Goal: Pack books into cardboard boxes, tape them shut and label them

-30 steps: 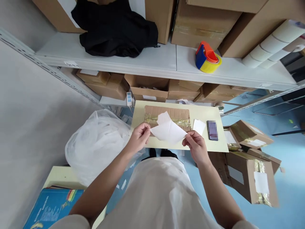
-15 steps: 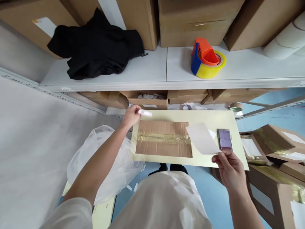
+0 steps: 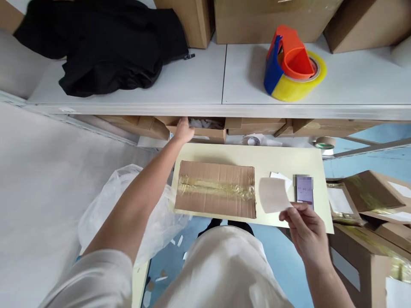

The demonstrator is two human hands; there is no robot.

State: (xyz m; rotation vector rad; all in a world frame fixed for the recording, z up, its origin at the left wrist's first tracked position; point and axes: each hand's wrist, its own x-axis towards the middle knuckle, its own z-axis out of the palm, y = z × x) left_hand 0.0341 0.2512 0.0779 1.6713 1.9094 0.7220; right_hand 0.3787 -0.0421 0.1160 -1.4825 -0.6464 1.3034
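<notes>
My right hand [image 3: 303, 224] pinches a small white paper sheet [image 3: 274, 195] by its lower right corner, between thumb and fingers. The sheet hangs just right of a flat cardboard box [image 3: 215, 203] sealed with clear yellowish tape, which lies on the pale table [image 3: 244, 152]. My left hand [image 3: 185, 131] reaches to an open carton [image 3: 210, 133] on the lower shelf. White crumpled scraps [image 3: 207, 123] lie in that carton. The left fingers are mostly hidden at its edge, so what they hold, if anything, cannot be made out.
A phone [image 3: 304, 190] and white papers [image 3: 281, 179] lie at the table's right. On the upper shelf are a tape dispenser [image 3: 293, 87] and black clothing [image 3: 115, 51]. A clear plastic bag [image 3: 109, 209] bulges at left; taped cartons [image 3: 362, 261] are stacked at right.
My left hand has moved up and away to the open carton; the white curled paper it held no longer shows. The sheet in my right hand has swung and bent. The view has shifted slightly.
</notes>
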